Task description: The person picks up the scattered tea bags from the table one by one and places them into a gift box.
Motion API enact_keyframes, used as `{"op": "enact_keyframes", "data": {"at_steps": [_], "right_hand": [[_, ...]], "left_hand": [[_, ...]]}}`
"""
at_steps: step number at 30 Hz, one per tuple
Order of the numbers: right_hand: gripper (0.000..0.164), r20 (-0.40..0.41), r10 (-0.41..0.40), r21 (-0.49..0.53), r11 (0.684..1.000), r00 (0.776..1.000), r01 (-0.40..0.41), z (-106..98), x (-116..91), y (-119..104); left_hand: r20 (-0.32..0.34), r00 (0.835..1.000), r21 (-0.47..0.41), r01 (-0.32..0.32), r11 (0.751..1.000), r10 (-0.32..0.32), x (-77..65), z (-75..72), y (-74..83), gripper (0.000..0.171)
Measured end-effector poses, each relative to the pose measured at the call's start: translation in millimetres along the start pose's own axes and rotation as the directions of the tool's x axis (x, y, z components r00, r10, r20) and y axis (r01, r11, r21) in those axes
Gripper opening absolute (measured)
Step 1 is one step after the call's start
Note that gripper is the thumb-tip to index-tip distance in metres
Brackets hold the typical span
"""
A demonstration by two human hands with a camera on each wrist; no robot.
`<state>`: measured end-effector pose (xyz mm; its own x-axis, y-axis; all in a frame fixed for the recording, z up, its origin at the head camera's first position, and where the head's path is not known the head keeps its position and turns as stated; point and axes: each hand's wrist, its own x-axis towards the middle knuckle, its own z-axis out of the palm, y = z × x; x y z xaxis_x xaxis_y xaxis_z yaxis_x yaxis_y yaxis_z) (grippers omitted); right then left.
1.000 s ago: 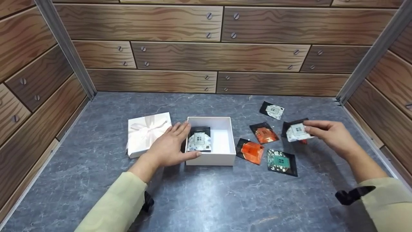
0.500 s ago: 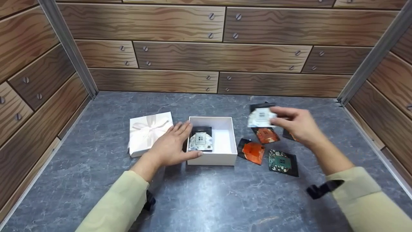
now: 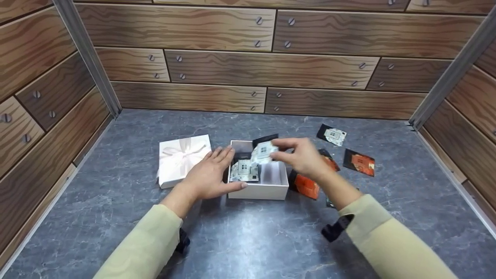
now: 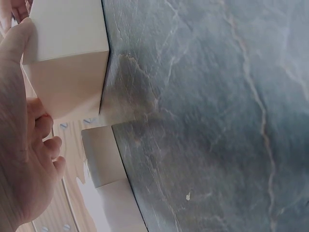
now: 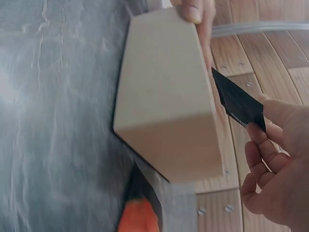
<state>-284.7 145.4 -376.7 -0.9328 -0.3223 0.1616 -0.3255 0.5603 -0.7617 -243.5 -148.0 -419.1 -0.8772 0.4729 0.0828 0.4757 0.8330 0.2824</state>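
My right hand (image 3: 306,159) pinches a flat black-and-white sachet (image 3: 262,152) between thumb and fingers, above the right part of an open white box (image 3: 257,192). In the right wrist view the dark back of this sachet (image 5: 239,100) shows beyond the box rim. A similar black-and-white sachet (image 3: 243,171) lies inside the box on the left. My left hand (image 3: 207,176) rests at the box's left side, its fingers extended along the left rim and the thumb on the front rim. Left of it lies the white lid (image 3: 179,157) with a ribbon bow, partly behind the fingers.
Right of the box several sachets lie on the grey marbled table (image 3: 248,240): an orange one (image 3: 307,188), another orange one (image 3: 360,162) and a white-patterned one (image 3: 334,135). The right forearm covers others. Wood-patterned walls (image 3: 186,95) enclose the table.
My right hand has carried the black-and-white sachet leftward from the right side of the table to above the box, uncovering an orange sachet. My left hand has stayed on the box.
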Motion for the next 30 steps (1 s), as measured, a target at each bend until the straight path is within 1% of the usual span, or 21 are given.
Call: {"op": "enact_keyframes", "data": {"at_steps": [7,11,15,18,24,30], "right_hand": [[0.041,0.045,-0.034,-0.053,0.998,0.998,0.036,31,10,-8],[0.041,0.059,-0.066,-0.080,0.994,0.996,0.070,43,14,-9],[0.043,0.076,-0.106,-0.068,0.991,0.991,0.111,53,18,-11],[0.043,0.085,-0.108,-0.071,0.991,0.991,0.114,56,19,-11],[0.043,0.118,-0.097,-0.115,0.987,0.988,0.111,58,21,-11],[0.046,0.181,-0.090,-0.200,0.972,0.979,0.127,58,23,-12]], "left_hand": [[0.012,1.000,-0.002,0.015,1.000,-0.015,0.1,1.4,-1.3,0.113],[0.009,1.000,-0.005,0.013,1.000,-0.013,1.1,1.5,-0.7,0.113],[0.002,1.000,-0.009,0.010,1.000,-0.010,1.2,2.0,-1.0,0.113],[0.001,1.000,-0.014,0.008,1.000,-0.008,1.7,2.5,-0.5,0.113],[-0.001,1.000,-0.004,0.006,1.000,-0.006,0.8,1.4,-0.2,0.113],[0.000,1.000,-0.009,0.012,1.000,-0.012,0.2,1.6,-0.5,0.114]]}}
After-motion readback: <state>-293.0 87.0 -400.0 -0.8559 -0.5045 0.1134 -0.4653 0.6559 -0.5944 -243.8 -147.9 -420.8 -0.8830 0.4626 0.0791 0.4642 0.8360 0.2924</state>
